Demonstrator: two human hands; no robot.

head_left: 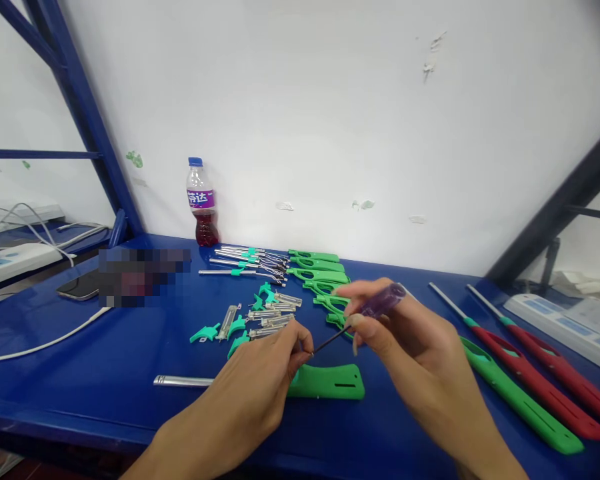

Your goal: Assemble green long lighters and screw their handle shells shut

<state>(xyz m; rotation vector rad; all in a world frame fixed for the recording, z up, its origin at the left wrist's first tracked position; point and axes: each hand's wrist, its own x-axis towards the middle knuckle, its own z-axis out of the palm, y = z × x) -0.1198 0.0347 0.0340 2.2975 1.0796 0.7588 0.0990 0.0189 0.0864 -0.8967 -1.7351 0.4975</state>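
My right hand (pixel 420 353) is closed around the purple handle of a screwdriver (pixel 383 301), its thin dark shaft slanting down to the left. At the shaft's tip the thumb and forefinger of my left hand (pixel 257 383) are pinched together; whatever sits between them is too small to make out. Beneath my left hand lies a green long-nosed lighter (pixel 330 382), its silver tube (pixel 183 381) sticking out to the left and its middle hidden by the hand. Beyond the hands are clear lighter fuel tanks (pixel 273 313) and teal triggers (pixel 205 333).
Green handle shells (pixel 315 262) and silver tubes with wires (pixel 227 273) lie toward the wall. Red lighters (pixel 530 380) and a green one (pixel 525 400) rest at right, near a power strip (pixel 575 333). A drink bottle (pixel 203 203) and a phone (pixel 80 285) are at left.
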